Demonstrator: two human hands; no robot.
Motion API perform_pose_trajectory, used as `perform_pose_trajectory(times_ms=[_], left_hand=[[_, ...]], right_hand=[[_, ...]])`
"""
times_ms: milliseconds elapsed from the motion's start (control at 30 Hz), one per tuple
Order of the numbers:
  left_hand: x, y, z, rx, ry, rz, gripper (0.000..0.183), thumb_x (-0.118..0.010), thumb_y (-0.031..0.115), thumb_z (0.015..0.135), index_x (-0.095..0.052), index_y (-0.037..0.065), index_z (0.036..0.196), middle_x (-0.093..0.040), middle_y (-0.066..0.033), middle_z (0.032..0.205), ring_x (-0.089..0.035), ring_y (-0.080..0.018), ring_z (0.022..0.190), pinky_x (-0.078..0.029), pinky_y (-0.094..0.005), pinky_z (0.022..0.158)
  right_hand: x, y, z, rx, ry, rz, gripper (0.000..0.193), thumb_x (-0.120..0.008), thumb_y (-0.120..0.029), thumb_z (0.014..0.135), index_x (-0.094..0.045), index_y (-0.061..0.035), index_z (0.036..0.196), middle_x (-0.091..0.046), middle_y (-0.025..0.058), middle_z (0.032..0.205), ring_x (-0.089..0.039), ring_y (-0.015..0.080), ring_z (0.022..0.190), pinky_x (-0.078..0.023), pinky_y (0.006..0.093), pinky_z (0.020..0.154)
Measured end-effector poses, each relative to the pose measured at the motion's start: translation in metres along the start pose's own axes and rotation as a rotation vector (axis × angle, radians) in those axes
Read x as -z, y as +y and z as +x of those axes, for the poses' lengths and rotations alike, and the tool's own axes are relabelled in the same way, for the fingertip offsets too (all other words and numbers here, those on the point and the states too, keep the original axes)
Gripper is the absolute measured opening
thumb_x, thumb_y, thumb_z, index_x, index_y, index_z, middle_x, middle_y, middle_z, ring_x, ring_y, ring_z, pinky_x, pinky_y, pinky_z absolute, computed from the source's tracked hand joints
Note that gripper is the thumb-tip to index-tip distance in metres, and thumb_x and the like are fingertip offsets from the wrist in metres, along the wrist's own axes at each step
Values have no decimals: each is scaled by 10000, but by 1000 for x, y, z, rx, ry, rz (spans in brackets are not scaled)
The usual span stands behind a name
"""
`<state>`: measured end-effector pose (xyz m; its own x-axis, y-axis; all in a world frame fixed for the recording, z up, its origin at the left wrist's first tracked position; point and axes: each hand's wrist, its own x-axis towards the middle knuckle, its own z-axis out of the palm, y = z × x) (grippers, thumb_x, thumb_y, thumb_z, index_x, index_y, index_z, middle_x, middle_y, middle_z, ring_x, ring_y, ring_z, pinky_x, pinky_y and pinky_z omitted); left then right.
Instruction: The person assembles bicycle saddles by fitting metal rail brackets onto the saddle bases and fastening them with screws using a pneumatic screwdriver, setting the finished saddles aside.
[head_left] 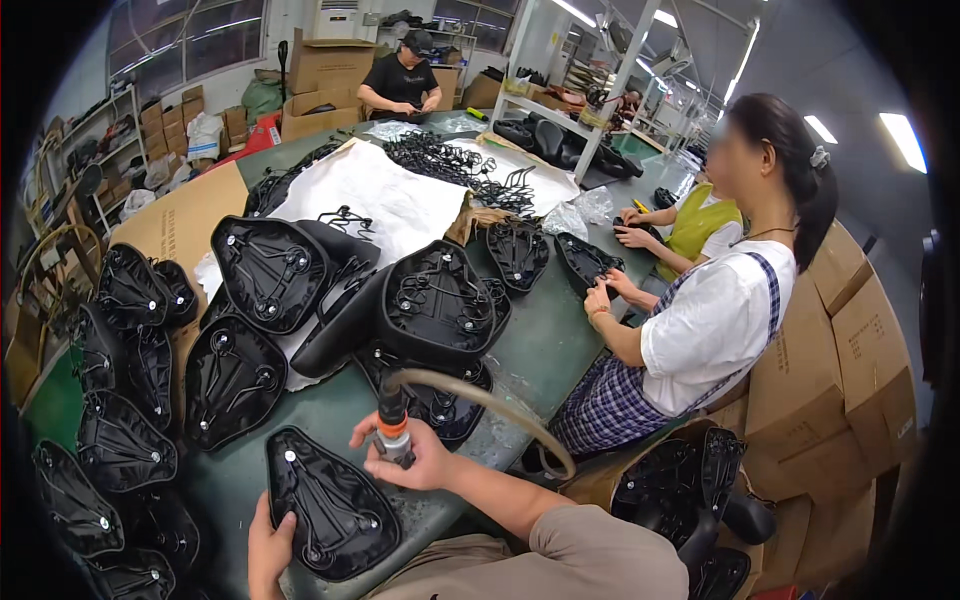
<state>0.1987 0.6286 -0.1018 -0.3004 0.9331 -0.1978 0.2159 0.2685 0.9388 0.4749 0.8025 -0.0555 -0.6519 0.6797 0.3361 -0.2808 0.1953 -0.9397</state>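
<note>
A black bicycle saddle [330, 505] lies underside up on the green worktable [235, 475], its bent wire frame and bright fasteners showing. My left hand [268, 545] grips the saddle's left edge, thumb on top. Above the saddle's far right side, my right hand [425, 460] is closed around an air screwdriver [392, 425] with an orange ring and silver body. A beige hose [490, 400] curves from the tool over my right forearm. The tool's tip is hidden by my fingers, so I cannot tell whether it touches anything.
More upturned saddles [440, 300] are piled ahead and to the left. Black wire frames [440, 160] lie on white sheeting farther back. At right a co-worker [700, 310] handles a saddle; others sit beyond. Cardboard boxes [830, 350] and a carton of saddles [590, 490] stand right.
</note>
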Motion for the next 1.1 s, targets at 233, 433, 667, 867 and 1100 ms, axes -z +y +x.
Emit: perform_pose_trajectory(times_ms=[233,433,667,867,1100], left_hand=[[-17,-1,8,36,22,102,427,-629,174,994,-557,-46,1352,-727,-181,1121,-678,-228,1034,-510,-351,942],[-13,-9,3,213,7,124,365,-601,225,1007,-635,-46,1250,-729,-209,1106,-688,-269,1046,-508,-375,936],[-27,11,4,152,6,331,482,-585,328,991,-574,-18,1326,-664,-324,1192,-619,-484,1156,-494,-499,990],[-28,10,-6,244,68,320,488,-596,317,1001,-559,-31,1341,-684,-318,1146,-649,-463,1124,-509,-483,959],[-26,8,-14,219,63,327,524,-553,317,1015,-519,-65,1372,-678,-333,1151,-645,-471,1127,-501,-514,995]], right_hand=[[2,2,0,-170,-99,176,395,-644,52,885,-561,-20,1264,-639,90,1189,-642,155,1049,-523,334,960],[-5,4,1,-94,-205,262,392,-589,92,850,-553,-11,1226,-616,169,1256,-670,194,1057,-539,377,954],[2,-32,42,24,-23,16,265,-689,30,886,-585,1,1128,-682,103,898,-675,126,716,-557,275,586],[-60,-35,96,124,-9,235,278,-577,36,917,-480,-9,1174,-583,179,983,-629,209,647,-563,388,638],[-98,2,116,79,-74,181,240,-582,95,898,-511,10,1111,-615,126,928,-637,154,666,-551,295,610]])
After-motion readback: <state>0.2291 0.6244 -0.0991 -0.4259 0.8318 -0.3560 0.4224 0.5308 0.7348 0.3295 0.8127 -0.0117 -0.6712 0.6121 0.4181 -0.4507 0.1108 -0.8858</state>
